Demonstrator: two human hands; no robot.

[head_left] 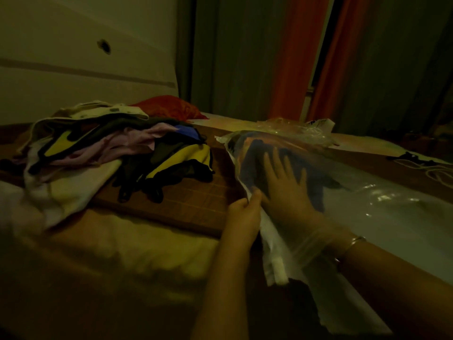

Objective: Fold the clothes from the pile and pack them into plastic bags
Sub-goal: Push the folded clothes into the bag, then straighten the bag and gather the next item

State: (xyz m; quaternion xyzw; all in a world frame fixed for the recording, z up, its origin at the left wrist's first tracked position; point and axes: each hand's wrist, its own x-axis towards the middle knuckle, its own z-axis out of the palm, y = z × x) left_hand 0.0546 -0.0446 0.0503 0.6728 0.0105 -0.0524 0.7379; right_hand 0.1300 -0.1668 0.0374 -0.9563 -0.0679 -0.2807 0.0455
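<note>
A clear plastic bag (277, 256) lies on the bed at centre right, its mouth toward me. My right hand (285, 185) is inside it up to the wrist, fingers spread flat on a folded dark blue and orange garment (257, 153). My left hand (242, 214) pinches the bag's left edge beside the opening. A loose pile of clothes (117, 153), pink, yellow, black, white and blue, sits to the left on the brown quilted cover.
More clear plastic bags (308, 130) lie crumpled behind the filled one, and another glossy sheet (392, 200) spreads right. A red cloth (169, 107) lies behind the pile. Orange and grey curtains (289, 57) hang at the back. Cords (431, 168) lie far right.
</note>
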